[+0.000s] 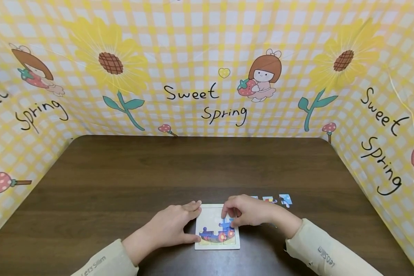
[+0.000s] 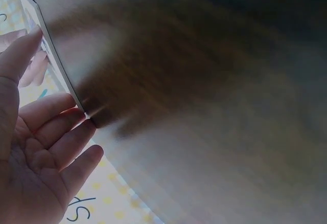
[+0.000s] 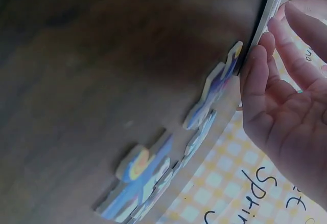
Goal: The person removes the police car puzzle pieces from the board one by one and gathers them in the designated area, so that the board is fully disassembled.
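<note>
A shallow jigsaw puzzle tray [image 1: 217, 247] with a pale rim lies on the table near its front. Several joined pieces [image 1: 215, 237] fill the lower part, with blue, yellow and red showing; the upper left is bare board. My left hand [image 1: 172, 226] steadies the tray's left side, thumb and fingers extended along the rim; in the left wrist view its fingertips [image 2: 76, 109] meet the tray edge. With curled thumb and forefinger, my right hand [image 1: 250, 211] pinches a blue puzzle piece [image 1: 225, 224] at the tray's right side, partly covering it.
Loose puzzle pieces lie right of the tray behind my right hand, among them a light-blue piece [image 1: 285, 199] and a multicoloured piece [image 1: 269, 199]. The right wrist view shows a blue-and-yellow piece [image 3: 138, 175] closer up. A checked cloth [image 1: 193, 69] walls the brown table [image 1: 158, 165].
</note>
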A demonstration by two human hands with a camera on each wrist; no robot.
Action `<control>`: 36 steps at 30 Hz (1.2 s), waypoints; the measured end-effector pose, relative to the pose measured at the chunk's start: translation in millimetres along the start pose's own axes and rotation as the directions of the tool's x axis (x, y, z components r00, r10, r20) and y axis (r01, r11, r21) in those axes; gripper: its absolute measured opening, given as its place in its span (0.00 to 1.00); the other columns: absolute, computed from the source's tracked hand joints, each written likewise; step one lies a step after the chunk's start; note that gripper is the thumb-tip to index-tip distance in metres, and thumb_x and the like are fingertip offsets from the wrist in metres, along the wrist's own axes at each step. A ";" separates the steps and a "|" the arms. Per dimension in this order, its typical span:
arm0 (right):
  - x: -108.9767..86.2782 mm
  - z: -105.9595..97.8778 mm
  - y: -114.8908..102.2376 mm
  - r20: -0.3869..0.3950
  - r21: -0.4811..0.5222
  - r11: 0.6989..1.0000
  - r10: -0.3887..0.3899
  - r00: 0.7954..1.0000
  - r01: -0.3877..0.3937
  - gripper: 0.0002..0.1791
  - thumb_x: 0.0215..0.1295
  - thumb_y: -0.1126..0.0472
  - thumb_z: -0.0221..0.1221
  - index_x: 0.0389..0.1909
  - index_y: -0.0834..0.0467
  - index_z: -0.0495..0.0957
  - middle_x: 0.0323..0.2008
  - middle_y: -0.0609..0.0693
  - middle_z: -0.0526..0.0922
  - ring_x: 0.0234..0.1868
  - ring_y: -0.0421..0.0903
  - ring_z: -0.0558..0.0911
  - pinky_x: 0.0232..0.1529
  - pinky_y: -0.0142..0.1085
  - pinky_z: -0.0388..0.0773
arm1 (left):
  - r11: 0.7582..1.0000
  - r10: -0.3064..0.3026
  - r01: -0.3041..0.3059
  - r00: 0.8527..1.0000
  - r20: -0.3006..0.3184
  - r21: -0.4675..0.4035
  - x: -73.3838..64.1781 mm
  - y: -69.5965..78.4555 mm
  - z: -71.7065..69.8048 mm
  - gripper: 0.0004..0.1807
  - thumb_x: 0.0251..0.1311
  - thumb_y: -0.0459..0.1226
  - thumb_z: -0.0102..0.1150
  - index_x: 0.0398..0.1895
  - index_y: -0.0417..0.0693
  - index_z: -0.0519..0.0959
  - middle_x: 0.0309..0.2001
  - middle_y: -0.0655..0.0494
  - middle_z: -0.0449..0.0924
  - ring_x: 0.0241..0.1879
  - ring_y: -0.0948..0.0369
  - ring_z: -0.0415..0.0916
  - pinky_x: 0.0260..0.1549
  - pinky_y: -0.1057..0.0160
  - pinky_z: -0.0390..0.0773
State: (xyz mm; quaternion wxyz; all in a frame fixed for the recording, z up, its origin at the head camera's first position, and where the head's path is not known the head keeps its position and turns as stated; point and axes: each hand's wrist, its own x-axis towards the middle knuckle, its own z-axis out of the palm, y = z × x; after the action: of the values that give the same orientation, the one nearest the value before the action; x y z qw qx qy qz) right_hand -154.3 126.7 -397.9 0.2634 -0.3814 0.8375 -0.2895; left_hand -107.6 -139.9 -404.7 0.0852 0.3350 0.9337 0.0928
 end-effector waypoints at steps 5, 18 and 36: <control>-1.1 2.2 -3.1 -0.007 -0.015 1.000 0.021 1.000 -0.021 0.12 0.59 0.67 0.68 0.42 0.54 0.81 0.32 0.47 0.74 0.33 0.41 0.73 0.35 0.27 0.71 | 1.000 0.002 -0.002 1.000 0.000 0.004 0.1 0.3 -0.2 0.40 0.55 0.58 0.67 0.65 0.42 0.75 0.68 0.45 0.72 0.65 0.52 0.75 0.56 0.50 0.79; -0.2 7.5 -6.4 -0.028 -0.134 0.990 0.032 0.999 -0.035 0.16 0.56 0.61 0.72 0.43 0.49 0.79 0.35 0.42 0.75 0.38 0.38 0.72 0.41 0.29 0.71 | 1.000 0.004 -0.004 1.000 -0.016 0.001 -1.0 0.8 0.6 0.40 0.55 0.57 0.68 0.65 0.42 0.76 0.68 0.45 0.72 0.64 0.52 0.75 0.55 0.50 0.79; -0.3 10.5 -3.4 -0.031 -0.176 0.984 0.022 0.999 -0.027 0.16 0.58 0.61 0.71 0.43 0.47 0.76 0.37 0.39 0.74 0.41 0.37 0.71 0.45 0.30 0.72 | 1.000 -0.004 0.004 1.000 -0.002 -0.005 0.8 1.9 -1.4 0.40 0.55 0.57 0.68 0.65 0.43 0.75 0.69 0.45 0.72 0.65 0.52 0.75 0.56 0.50 0.79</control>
State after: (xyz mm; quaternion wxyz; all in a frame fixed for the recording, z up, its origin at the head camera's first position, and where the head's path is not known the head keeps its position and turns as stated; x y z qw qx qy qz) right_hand -145.5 122.1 -402.8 0.2199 -0.3885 0.8682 -0.2166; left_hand -107.4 -138.0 -403.0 0.0853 0.3327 0.9343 0.0953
